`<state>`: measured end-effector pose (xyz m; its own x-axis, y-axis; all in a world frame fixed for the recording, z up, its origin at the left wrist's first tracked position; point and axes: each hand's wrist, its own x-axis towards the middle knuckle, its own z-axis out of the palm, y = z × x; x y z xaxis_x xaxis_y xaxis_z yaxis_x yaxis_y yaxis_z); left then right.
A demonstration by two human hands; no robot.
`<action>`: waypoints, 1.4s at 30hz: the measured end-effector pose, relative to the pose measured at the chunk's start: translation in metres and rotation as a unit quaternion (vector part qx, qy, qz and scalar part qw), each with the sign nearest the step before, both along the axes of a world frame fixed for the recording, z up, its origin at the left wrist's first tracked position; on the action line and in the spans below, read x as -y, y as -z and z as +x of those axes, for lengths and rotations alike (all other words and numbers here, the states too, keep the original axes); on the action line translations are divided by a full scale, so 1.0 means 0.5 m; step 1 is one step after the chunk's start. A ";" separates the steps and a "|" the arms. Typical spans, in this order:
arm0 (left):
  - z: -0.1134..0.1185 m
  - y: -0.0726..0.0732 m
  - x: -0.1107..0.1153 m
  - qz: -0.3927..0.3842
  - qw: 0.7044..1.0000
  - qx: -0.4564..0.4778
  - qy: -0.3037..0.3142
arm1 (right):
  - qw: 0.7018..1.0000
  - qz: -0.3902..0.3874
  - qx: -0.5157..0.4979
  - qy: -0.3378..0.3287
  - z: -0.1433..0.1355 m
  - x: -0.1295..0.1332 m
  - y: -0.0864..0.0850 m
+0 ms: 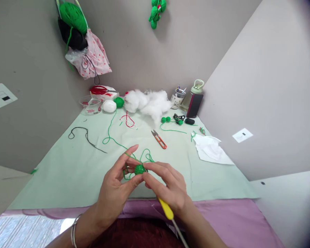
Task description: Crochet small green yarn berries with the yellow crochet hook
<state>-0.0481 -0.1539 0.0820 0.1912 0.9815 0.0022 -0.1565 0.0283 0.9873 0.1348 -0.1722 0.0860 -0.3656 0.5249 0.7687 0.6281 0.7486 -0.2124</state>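
Note:
A small green crocheted piece [139, 169] is pinched between the thumb and fingers of my left hand [116, 184], which has its index finger raised with green yarn over it. My right hand [167, 182] is closed around a crochet hook with a yellow handle [165, 208]; its fingertips touch the right side of the piece. The hook's tip is hidden at the fingertips. Green yarn runs from my left hand back to a green ball [119, 102]. Loose green loops lie just behind the piece.
Orange thread snips [159, 139] lie beyond my hands. White stuffing [150, 103], a white yarn ball [109, 106], a plastic tub [91, 106], a pen cup [176, 100] and a bottle [192, 96] stand at the back. White paper [212, 150] is at right, black cord [86, 136] at left.

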 end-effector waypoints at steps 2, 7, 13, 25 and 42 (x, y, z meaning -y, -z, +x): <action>0.005 0.000 0.006 -0.036 0.998 0.046 0.001 | 0.998 0.048 0.011 0.041 -0.011 0.007 0.018; 0.005 -0.013 -0.002 -0.201 0.947 0.216 0.127 | 0.989 -0.017 -0.147 -0.021 -0.017 0.007 0.042; -0.013 -0.012 -0.025 -0.204 0.942 0.217 0.153 | 0.926 -0.167 -0.318 -0.116 -0.003 0.002 0.016; -0.013 -0.013 -0.026 -0.131 0.970 0.143 0.145 | 0.776 -0.338 -0.521 -0.111 -0.005 -0.013 0.006; -0.017 -0.010 -0.028 -0.217 0.933 0.229 0.175 | 0.855 -0.220 -0.464 -0.070 -0.002 -0.004 0.011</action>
